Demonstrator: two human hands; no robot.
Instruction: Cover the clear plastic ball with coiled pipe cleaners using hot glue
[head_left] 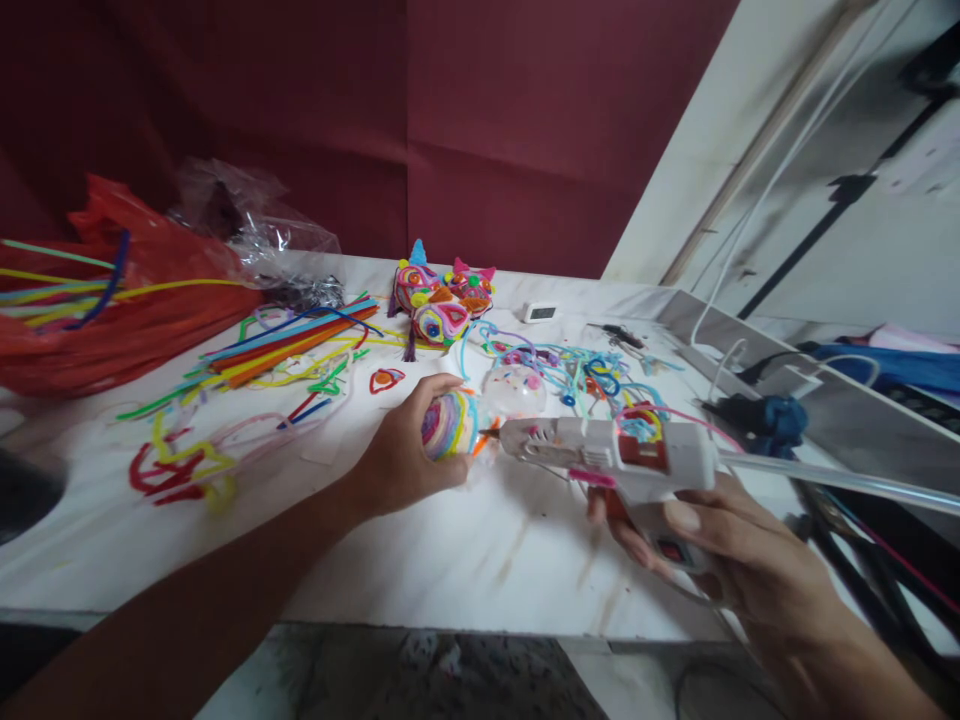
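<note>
My left hand (pixel 409 450) is closed around a ball (pixel 450 425) covered in rainbow-striped pipe cleaners, held above the white table. In my right hand (pixel 720 540) is a white glue gun (pixel 600 450), gripped by its handle, with a clear glue stick (pixel 840 480) poking out of its back. The nozzle points left and sits at the ball's right side, beside an orange strip (pixel 486 438); whether it touches is unclear. Just behind them lies a clear dome (pixel 516 388) with small coloured bits. A red pipe-cleaner eye shape (pixel 386 380) rests on the table to the left.
Finished pipe-cleaner figures (pixel 442 300) stand at the back, near a small white digital display (pixel 540 312). Loose pipe cleaners (pixel 292 345) spread across the left, beside a red plastic bag (pixel 135 310). Tangled coloured pieces (pixel 585 375) lie behind the glue gun. A raised ledge (pixel 795 385) borders the right.
</note>
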